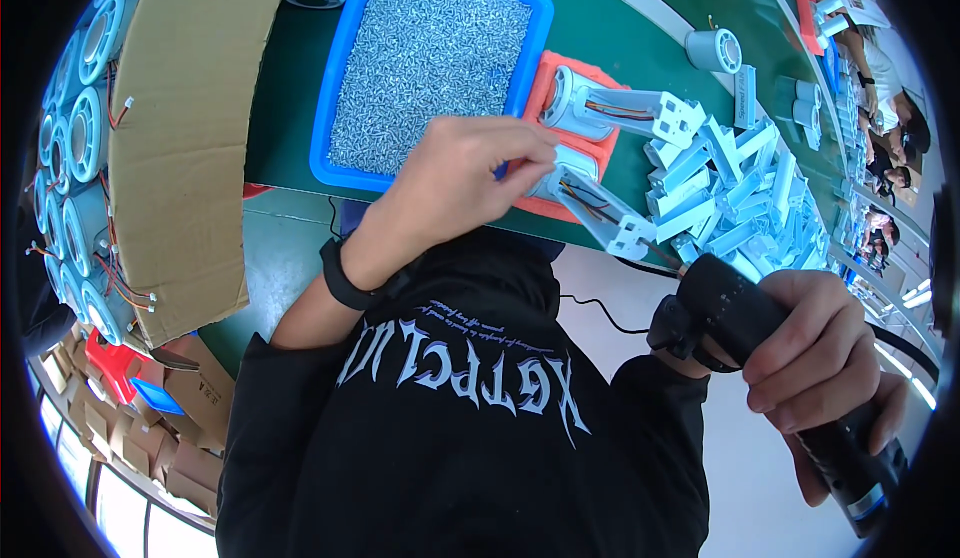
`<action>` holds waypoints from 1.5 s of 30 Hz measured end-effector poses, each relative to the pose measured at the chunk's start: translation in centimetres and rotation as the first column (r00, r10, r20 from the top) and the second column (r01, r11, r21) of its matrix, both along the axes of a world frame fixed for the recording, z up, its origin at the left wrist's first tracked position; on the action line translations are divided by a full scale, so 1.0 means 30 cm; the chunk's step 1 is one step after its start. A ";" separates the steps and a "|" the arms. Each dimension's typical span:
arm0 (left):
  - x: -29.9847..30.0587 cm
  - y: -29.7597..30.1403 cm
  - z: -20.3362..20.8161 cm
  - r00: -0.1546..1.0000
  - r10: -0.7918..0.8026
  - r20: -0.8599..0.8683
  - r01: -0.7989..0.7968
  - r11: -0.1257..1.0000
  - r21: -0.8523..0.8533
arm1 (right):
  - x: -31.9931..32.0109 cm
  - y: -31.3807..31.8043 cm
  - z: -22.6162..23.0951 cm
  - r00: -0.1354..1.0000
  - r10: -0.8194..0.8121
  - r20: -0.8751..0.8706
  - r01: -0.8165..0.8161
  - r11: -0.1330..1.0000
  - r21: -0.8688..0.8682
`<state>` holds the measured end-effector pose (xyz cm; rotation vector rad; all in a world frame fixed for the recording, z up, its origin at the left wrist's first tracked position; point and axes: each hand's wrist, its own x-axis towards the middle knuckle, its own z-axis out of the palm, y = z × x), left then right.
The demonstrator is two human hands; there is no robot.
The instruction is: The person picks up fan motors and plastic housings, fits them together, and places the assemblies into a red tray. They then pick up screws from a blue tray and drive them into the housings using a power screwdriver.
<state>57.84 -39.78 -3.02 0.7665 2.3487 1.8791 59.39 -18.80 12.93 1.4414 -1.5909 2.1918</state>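
My right hand (815,353) is wrapped around a black electric screwdriver (735,303). Its thin bit points up and left, close to the end plate of a white bracket (605,220); whether they touch I cannot tell. That bracket, with brown and dark wires along it, extends from a white cylindrical housing (577,163) in an orange-red holder (612,151). My left hand (465,173) is over the near housing, thumb and fingertips pinched together; anything between them is too small to see. Beyond it, a second housing (563,101) with its own wired bracket (640,113) lies in the holder.
A blue tray (322,148) full of small silvery screws stands on the green table. Loose white brackets (735,188) are heaped at right, a lone cylinder (713,50) behind them. At left, cardboard (190,148) borders stacked cylinders (88,138). Other people work at far right.
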 end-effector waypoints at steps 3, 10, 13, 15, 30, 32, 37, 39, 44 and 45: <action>0.010 0.039 -0.016 0.996 -0.048 -0.077 0.055 0.995 0.085 | 0.003 -0.002 -0.009 1.000 -0.016 0.002 0.016 1.000 -0.005; 0.032 0.078 -0.060 0.981 0.017 -0.192 -0.002 0.997 0.080 | 0.013 0.043 -0.029 0.998 -0.052 0.041 0.053 0.998 -0.046; 0.045 0.090 -0.055 0.994 -0.006 -0.105 0.014 0.996 0.083 | 0.018 0.071 -0.019 0.985 -0.169 0.040 0.172 0.980 -0.097; 0.046 0.104 -0.050 0.998 -0.030 -0.063 0.036 0.994 0.099 | 0.053 0.078 0.068 0.993 -0.112 -0.026 0.100 0.953 -0.286; -0.115 0.070 0.050 0.923 -0.127 0.363 -0.059 0.886 0.461 | -0.017 0.247 0.238 0.944 -0.329 -0.041 0.296 0.892 -0.342; -0.119 0.088 0.066 0.928 -0.124 0.351 -0.038 0.906 0.422 | -0.023 0.255 0.250 0.944 -0.327 -0.035 0.298 0.895 -0.333; -0.121 0.130 0.064 0.948 -0.155 0.280 0.036 0.921 0.387 | -0.033 0.242 0.236 0.955 -0.298 -0.015 0.278 0.907 -0.317; -0.114 0.148 0.051 0.952 -0.165 0.258 0.048 0.912 0.407 | -0.052 0.224 0.209 0.964 -0.267 0.010 0.258 0.918 -0.301; -0.095 0.162 0.012 0.833 -0.271 0.482 -0.062 0.820 0.569 | -0.094 0.206 0.131 0.952 -0.305 0.037 0.304 0.913 -0.274; -0.095 0.161 0.010 0.827 -0.278 0.488 -0.063 0.818 0.572 | -0.097 0.214 0.123 0.945 -0.324 0.042 0.322 0.903 -0.284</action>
